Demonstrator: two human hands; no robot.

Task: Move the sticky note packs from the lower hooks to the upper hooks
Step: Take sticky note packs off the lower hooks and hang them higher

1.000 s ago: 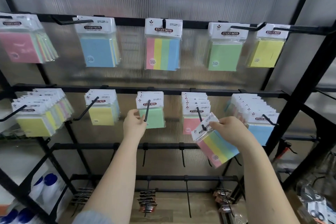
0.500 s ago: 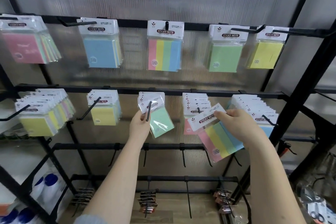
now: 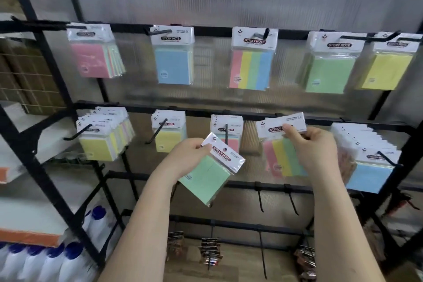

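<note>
The left hand [image 3: 185, 158] pinches a green sticky note pack [image 3: 207, 178] and the right hand [image 3: 313, 146] pinches a striped sticky note pack [image 3: 282, 158], both off the hooks, just below the lower rail [image 3: 251, 115], upper rail [image 3: 212, 30] far above.

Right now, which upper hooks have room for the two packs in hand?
Left hand grips a green pack, right hand a striped pack. Upper green hook and striped hook each show bare rod ahead of their packs. The lower right hook is crowded.
</note>
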